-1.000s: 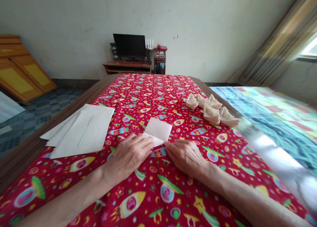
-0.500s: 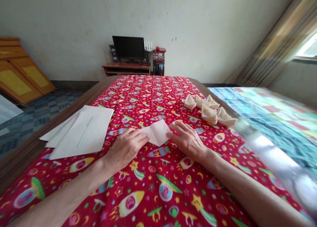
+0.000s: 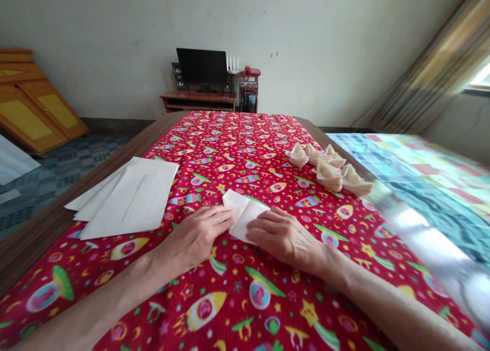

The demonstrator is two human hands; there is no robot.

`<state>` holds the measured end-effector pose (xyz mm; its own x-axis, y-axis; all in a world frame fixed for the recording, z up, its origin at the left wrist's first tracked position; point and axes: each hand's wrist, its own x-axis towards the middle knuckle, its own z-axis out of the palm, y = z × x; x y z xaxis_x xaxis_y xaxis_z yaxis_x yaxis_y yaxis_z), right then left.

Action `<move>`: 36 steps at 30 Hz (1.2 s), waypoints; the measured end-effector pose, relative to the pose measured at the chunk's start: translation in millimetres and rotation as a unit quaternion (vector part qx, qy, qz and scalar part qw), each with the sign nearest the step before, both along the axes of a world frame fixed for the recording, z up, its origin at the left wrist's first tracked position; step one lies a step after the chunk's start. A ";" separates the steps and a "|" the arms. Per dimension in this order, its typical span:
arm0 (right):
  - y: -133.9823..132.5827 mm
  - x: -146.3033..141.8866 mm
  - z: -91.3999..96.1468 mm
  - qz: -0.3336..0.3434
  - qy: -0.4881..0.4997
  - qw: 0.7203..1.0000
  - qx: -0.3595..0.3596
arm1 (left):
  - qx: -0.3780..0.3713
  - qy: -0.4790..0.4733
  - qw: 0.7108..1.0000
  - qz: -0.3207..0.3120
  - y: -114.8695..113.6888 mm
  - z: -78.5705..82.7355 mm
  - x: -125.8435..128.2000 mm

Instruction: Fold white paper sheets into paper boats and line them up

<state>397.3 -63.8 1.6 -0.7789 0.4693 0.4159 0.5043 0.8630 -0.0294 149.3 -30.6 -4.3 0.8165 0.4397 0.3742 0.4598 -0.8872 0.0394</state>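
Note:
Between my hands lies a small white sheet of folded paper (image 3: 243, 214), with a crease running across its middle. My left hand (image 3: 204, 233) has its fingers closed together on the paper's left edge, the thumb hidden beneath. Over the right part of the paper, my right hand (image 3: 285, 238) curls its fingers and holds it against the tablecloth. To the right and farther away stand several stacks of folded paper boat shapes (image 3: 329, 174). A fanned pile of white paper sheets (image 3: 132, 200) rests on the left.
A red patterned cloth (image 3: 202, 310) covers the middle of a long brown table (image 3: 143, 136). Behind it are a monitor (image 3: 202, 67) and speakers on a small desk (image 3: 199, 100). A bed (image 3: 413, 177) is on the right, a wooden cabinet (image 3: 38, 108) on the left.
The paper has turned and come slightly nearer to me. My right hand has moved from its right corner onto its surface; my left hand remains at the left edge. The view has shifted slightly.

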 end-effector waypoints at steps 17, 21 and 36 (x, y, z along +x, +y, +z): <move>21.5 -17.1 -4.5 -0.247 0.209 0.904 -0.278 | -0.065 0.011 0.998 -0.006 -10.8 2.6 3.7; 23.9 -21.0 -5.3 -0.272 0.196 0.903 -0.269 | -0.067 -0.003 0.998 -0.004 -12.6 4.0 4.9; 21.7 -24.5 -3.5 -0.284 0.155 0.923 -0.209 | -0.037 0.012 0.999 -0.002 -18.1 4.7 6.7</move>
